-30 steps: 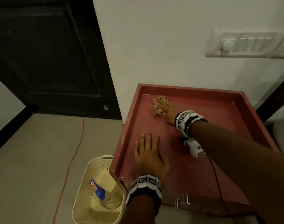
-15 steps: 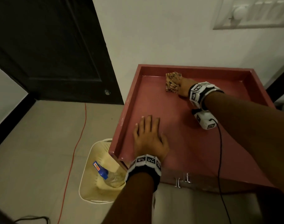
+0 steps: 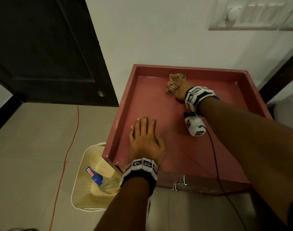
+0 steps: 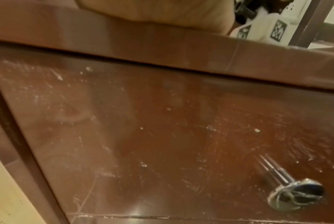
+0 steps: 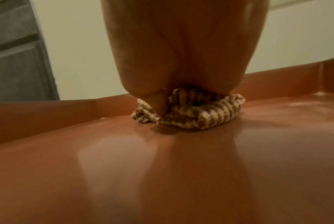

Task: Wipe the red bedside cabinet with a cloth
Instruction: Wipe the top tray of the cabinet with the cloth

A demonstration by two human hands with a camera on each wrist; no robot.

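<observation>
Red bedside cabinet stands against the white wall, with a dark door to its left and a switch plate on the wall above it. On the floor beside its front left corner stands a cream perforated basket that holds a clear spray bottle with a blue head, and a thin red cable runs over the grey tiles. The top of the cabinet is smooth and glossy, with a low raised rim on the back and on both sides. The cabinet front is scratched and carries a round metal knob. The right hand clamps a crumpled brown-and-cream striped cloth and presses it on the top, near the back rim. The left hand lies flat with straight fingers on the top near the front left corner, well apart from the right hand. Between the two hands the surface is bare.
</observation>
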